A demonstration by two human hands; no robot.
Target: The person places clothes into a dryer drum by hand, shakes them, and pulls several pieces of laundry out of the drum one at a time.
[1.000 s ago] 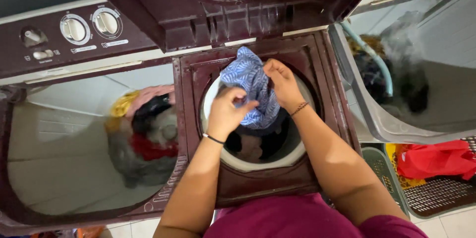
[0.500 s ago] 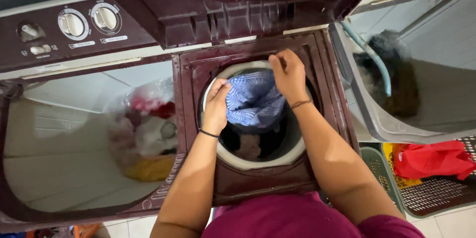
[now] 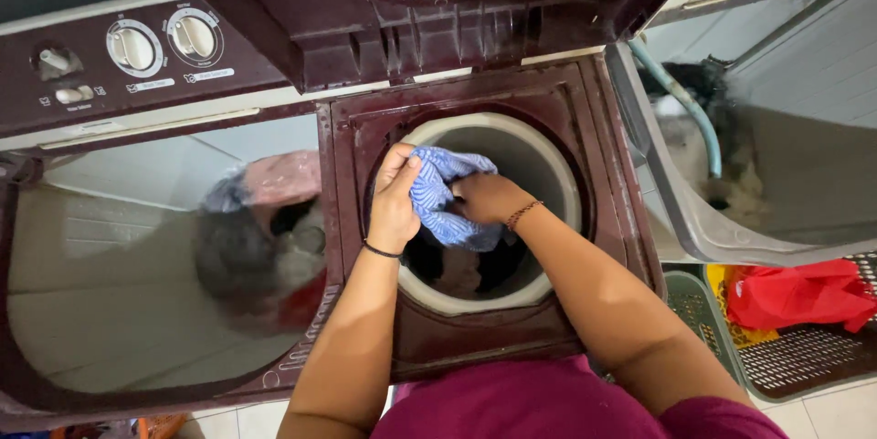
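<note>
Over the spin tub [image 3: 548, 156], both hands [image 3: 395, 206] [image 3: 484, 197] grip the blue cloth [image 3: 443, 192] between them

Both hands meet close together, left hand [image 3: 395, 201] fingers curled, right hand [image 3: 484, 199] clenched, forearms angled inward.
</note>
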